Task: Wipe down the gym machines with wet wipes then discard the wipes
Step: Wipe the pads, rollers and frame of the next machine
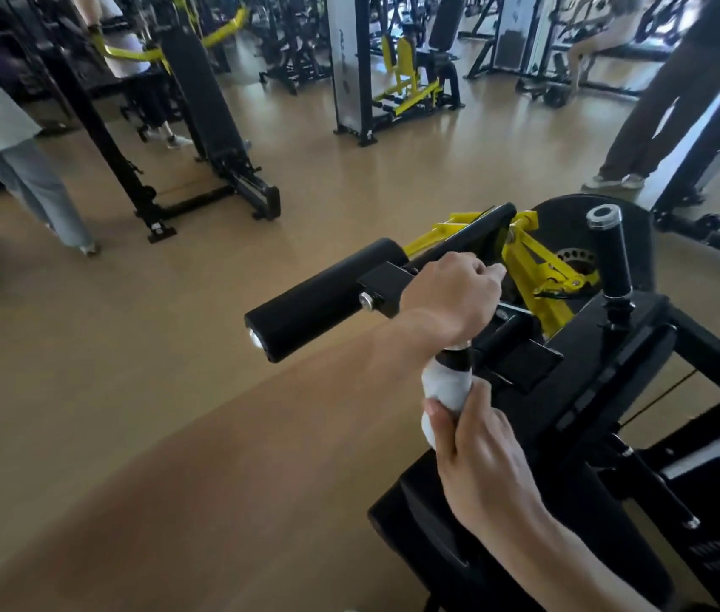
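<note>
A black and yellow gym machine (579,346) fills the lower right. My left hand (451,293) is closed around the upper end of the machine's near black handle (455,357), beside the black lever arm. Lower on that handle, a white wet wipe (444,384) is wrapped around the grip. My right hand (481,457) is shut on the wipe from below, pressing it against the handle. A second upright black handle (610,254) with a chrome cap stands to the right, untouched. A black roller pad (327,298) sticks out to the left of my left hand.
The machine's black seat (428,523) lies under my right forearm. Tan floor (172,390) spreads to the left. One person walks at the far left (18,170) and another stands at the upper right (658,103). Other machines (216,125) line the background.
</note>
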